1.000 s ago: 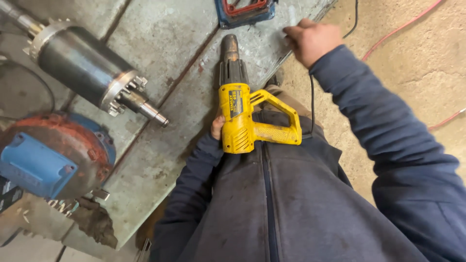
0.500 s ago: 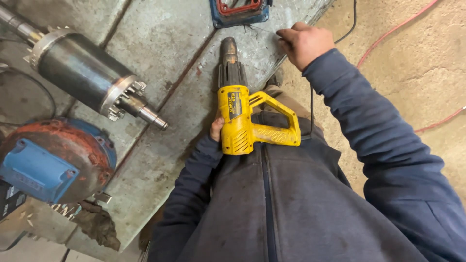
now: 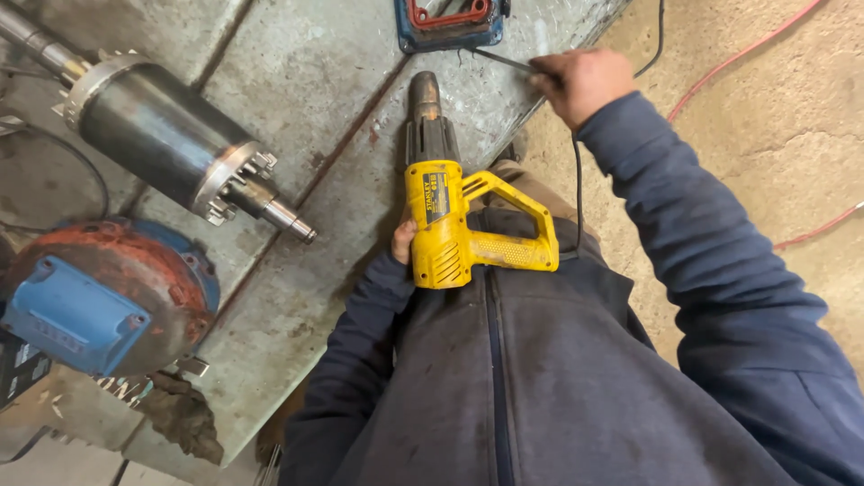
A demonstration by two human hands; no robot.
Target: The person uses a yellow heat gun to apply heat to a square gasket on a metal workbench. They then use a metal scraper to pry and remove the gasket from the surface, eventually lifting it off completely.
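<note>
Bracing a yellow heat gun [image 3: 447,211] against the jacket [image 3: 540,378], the left hand [image 3: 402,243] grasps its body, nozzle toward twelve o'clock over the steel bench [image 3: 315,90]. It looks rigid and moderately light, best held by the loop handle. At one o'clock, the right hand [image 3: 583,83] pinches a thin metal tool [image 3: 504,61].

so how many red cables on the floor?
2. One red cable runs diagonally at top right, above the right hand; the other red cable curves in at the right edge, beside the sleeve. More may be hidden behind the arm.
</note>
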